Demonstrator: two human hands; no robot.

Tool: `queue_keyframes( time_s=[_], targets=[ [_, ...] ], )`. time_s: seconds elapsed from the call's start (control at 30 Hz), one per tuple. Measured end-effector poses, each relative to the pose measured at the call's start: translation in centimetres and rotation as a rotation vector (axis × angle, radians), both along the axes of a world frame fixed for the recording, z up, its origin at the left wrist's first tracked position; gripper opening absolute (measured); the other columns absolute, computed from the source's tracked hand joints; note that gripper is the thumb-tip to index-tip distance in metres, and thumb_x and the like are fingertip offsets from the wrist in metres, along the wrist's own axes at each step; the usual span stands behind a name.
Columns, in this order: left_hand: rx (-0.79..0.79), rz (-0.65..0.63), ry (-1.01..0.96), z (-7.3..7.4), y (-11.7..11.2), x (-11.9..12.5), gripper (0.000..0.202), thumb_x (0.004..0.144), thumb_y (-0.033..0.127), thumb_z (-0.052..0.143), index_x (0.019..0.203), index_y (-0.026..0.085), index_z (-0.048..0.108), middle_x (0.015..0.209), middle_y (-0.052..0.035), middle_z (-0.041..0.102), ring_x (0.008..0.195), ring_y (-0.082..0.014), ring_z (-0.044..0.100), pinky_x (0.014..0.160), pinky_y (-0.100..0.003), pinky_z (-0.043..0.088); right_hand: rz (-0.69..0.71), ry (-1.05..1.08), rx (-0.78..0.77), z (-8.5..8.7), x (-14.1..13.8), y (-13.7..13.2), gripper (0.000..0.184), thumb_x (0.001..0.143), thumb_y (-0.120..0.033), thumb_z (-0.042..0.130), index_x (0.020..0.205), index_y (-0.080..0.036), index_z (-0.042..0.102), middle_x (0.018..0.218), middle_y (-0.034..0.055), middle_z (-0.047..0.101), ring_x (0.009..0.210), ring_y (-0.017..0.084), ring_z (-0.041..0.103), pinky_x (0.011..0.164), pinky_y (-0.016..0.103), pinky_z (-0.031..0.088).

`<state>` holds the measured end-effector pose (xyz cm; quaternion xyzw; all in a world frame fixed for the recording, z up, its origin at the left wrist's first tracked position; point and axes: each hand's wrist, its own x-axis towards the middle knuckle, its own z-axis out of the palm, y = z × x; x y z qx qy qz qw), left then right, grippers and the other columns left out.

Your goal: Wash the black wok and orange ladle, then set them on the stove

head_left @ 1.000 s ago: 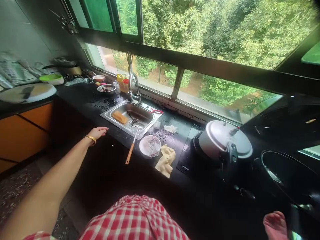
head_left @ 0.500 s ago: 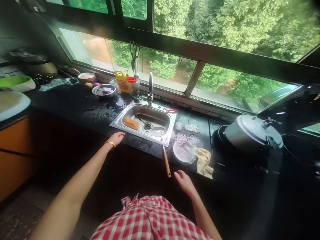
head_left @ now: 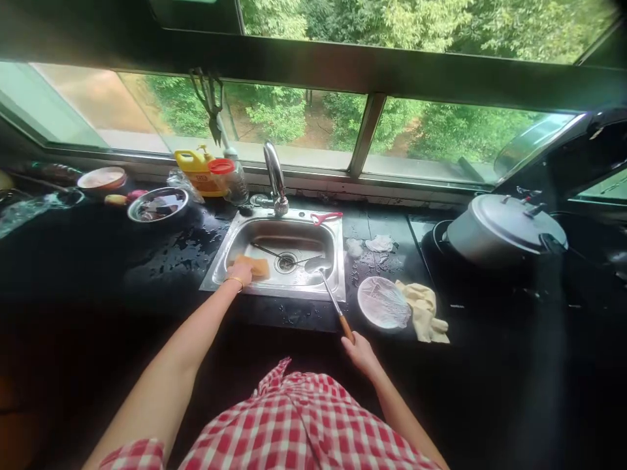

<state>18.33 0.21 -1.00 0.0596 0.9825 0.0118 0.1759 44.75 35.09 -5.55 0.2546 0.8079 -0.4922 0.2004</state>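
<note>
My left hand (head_left: 240, 271) reaches into the left end of the steel sink (head_left: 274, 292), its fingers closed on an orange sponge (head_left: 257, 266). Part of the fingers is hidden against the sponge. Below the sink's front right corner, my right hand (head_left: 361, 352) grips the end of the wooden handle of a ladle (head_left: 334, 301). The metal head of the ladle rests inside the sink at the right. A thin dark utensil (head_left: 267, 249) lies across the basin beside the drain (head_left: 285, 262).
The faucet (head_left: 275, 176) rises behind the sink, with a red peeler (head_left: 326, 217) on the back rim. To the right are a plastic-covered bowl (head_left: 382, 302), pale gloves (head_left: 425, 310) and a pressure cooker (head_left: 507, 228). A yellow jug (head_left: 196, 173) and metal bowl (head_left: 158, 204) stand left.
My left hand has moved forward into the sink and onto the sponge. My right hand has closed round the ladle's handle. The view has shifted nearer to the sink.
</note>
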Motion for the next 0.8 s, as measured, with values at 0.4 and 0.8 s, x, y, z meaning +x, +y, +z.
queue_keyframes(
  time_s=[0.4, 0.8],
  targets=[
    [-0.221, -0.356, -0.184, -5.4, -2.9, -11.3, 0.032, 0.076, 0.019, 0.051, 0.103, 0.014, 0.067, 0.098, -0.0174, 0.068, 0.091, -0.0312, 0.063, 0.085, -0.046, 0.044, -0.1, 0.085, 0.314, 6.5, -4.5, -12.0, 0.016, 0.087, -0.033, 0.044, 0.079, -0.019, 0.049, 0.069, 0.0011, 0.057, 0.065, 0.015, 0.053, 0.06, 0.024, 0.03],
    [-0.079, -0.475, 0.289, 7.1, -0.2, -25.0, 0.053, 0.091, 0.023, 0.031, 0.143, 0.015, 0.034, 0.099, -0.0186, 0.062, 0.092, -0.0332, 0.06, 0.075, -0.043, 0.044, -0.25, -0.005, 0.364, 8.3, -9.2, -21.9, 0.014, 0.087, -0.03, 0.048, 0.084, -0.018, 0.054, 0.079, 0.0037, 0.063, 0.073, 0.015, 0.057, 0.063, 0.022, 0.031]
  ],
)
